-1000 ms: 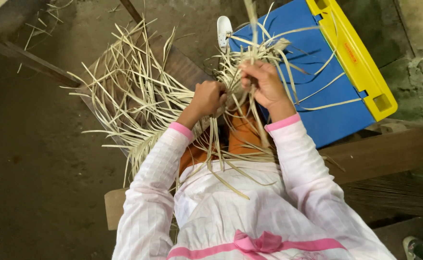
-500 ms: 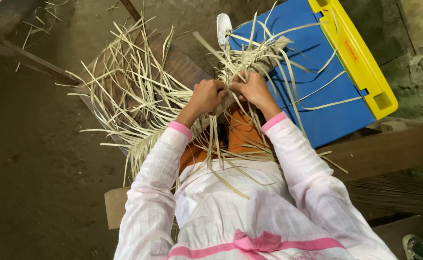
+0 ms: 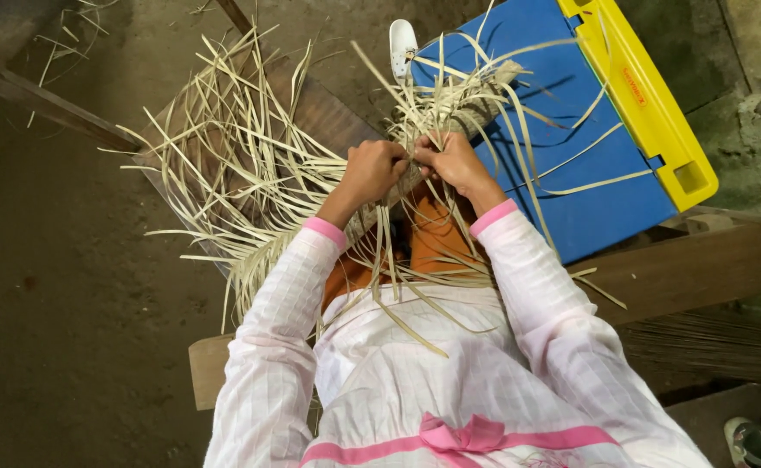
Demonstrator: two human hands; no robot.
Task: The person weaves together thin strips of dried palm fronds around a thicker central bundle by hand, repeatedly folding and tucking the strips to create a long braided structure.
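Pale dried strips [image 3: 250,186], long and flat, fanned over a dark wooden plank [image 3: 328,113] and across the person's lap. Left hand [image 3: 372,172] and right hand [image 3: 450,163] met knuckle to knuckle, each grip closed on strips at the woven bundle [image 3: 476,95]. Blue plastic case [image 3: 588,165] with yellow edge [image 3: 640,95] lay just beyond; white shoe [image 3: 403,45] near its corner. Loose strands crossed the forearms, hiding the fingertips. Since half a second earlier, the right hand had drawn closer to the left.
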